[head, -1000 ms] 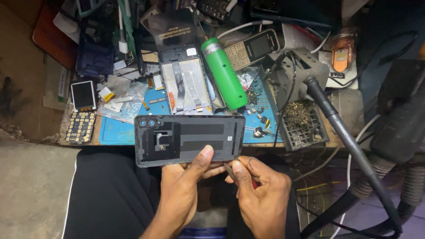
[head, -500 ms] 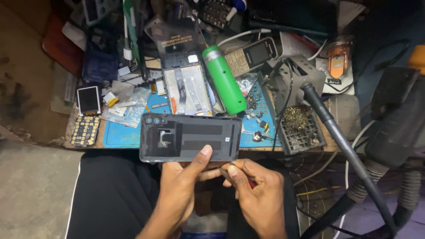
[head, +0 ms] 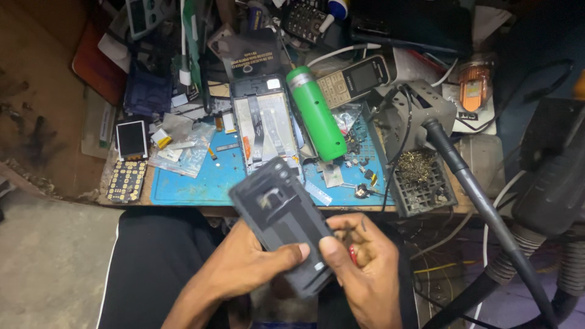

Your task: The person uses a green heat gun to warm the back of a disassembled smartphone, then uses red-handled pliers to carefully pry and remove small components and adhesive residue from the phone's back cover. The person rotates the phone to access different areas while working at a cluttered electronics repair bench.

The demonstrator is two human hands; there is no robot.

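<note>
Here, phone back cover [head: 283, 225] tilted, pinched between both thumbs and fingers [head: 304, 251]

The phone back [head: 286, 222] is turning from flat to slanted, and both hands [head: 253, 268] [head: 359, 268] are now gripping its lower end.

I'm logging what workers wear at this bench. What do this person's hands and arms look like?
Both the left hand and the right hand are bare: no gloves, rings or watch visible. The forearms are uncovered as far as the frame shows, with no sleeves in view. Dark smudges mark the right hand's fingers.
</note>
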